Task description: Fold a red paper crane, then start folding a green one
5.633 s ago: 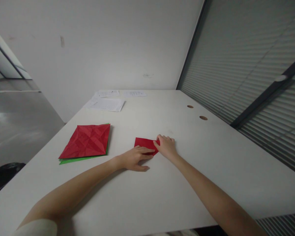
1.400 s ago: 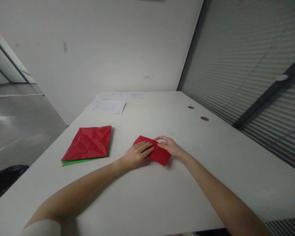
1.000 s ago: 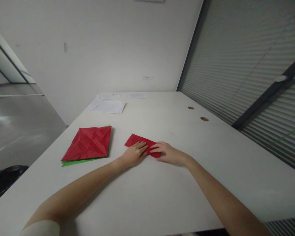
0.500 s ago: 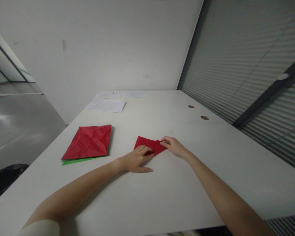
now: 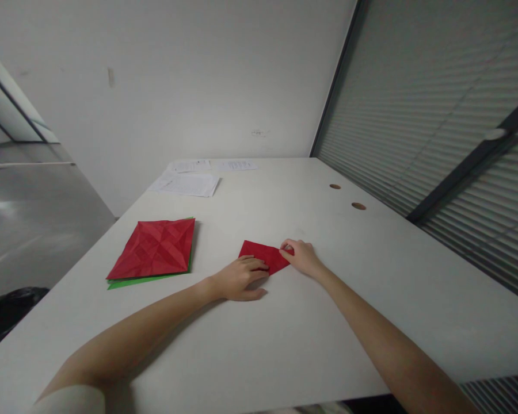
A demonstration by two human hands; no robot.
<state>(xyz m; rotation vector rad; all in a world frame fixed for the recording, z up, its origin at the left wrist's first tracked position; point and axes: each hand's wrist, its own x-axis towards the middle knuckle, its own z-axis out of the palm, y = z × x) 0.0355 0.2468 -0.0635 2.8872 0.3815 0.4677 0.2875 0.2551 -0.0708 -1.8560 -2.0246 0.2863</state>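
Note:
A small folded piece of red paper (image 5: 273, 259) lies on the white table in front of me. My left hand (image 5: 240, 279) rests on its near left part, fingers stretched out and thumb apart, pressing it down. At the paper's right end, my right hand (image 5: 301, 254) pinches the edge between thumb and fingertips. Part of the paper is hidden under the left fingers. Further left lies a creased red sheet (image 5: 157, 248) on top of green paper (image 5: 144, 282), untouched by either hand.
White printed papers (image 5: 190, 184) lie at the far left of the table (image 5: 259, 351). Two round holes (image 5: 358, 206) are cut near its right side, beside the window blinds (image 5: 449, 138). A black bag (image 5: 11, 313) stands off the left edge.
My right fingers have curled into a tighter pinch at the paper's right end, and the small raised flap there no longer shows. The left hand stays nearly in place.

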